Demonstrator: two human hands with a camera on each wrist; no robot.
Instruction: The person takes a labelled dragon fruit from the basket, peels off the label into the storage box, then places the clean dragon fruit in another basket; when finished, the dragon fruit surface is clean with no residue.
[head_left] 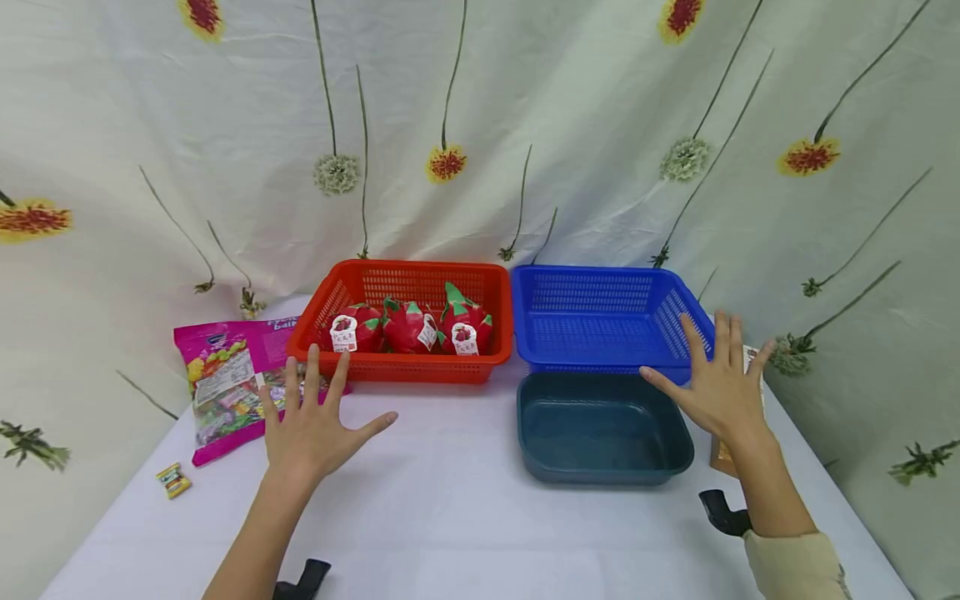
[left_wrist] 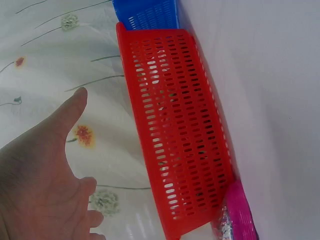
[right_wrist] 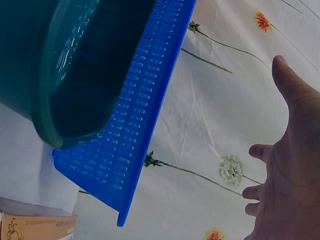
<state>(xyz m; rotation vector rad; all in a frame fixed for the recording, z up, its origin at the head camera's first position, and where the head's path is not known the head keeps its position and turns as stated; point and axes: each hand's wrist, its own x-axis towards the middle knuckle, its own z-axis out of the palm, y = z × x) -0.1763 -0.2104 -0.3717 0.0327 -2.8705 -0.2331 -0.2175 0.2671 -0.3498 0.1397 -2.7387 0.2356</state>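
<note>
My left hand (head_left: 311,437) is held up with fingers spread and nothing in it, in front of the pink candy bag (head_left: 225,392) and the red basket (head_left: 420,369). Inside that basket sit three red dragon fruits (head_left: 408,329) with green tips and white labels. My right hand (head_left: 723,392), fingers also spread, holds nothing and overlaps the right end of the blue basket (head_left: 585,317). Left of it stands a dark teal tub (head_left: 603,477). In the left wrist view the thumb (left_wrist: 75,107) points up beside the red basket; the right wrist view shows the right palm (right_wrist: 290,165).
A small yellow wrapped candy (head_left: 174,481) lies left of my left hand. Partly hidden behind my right hand and wrist is an orange-brown box (head_left: 723,458). A flower-printed cloth (head_left: 480,108) hangs behind the white table (head_left: 465,517).
</note>
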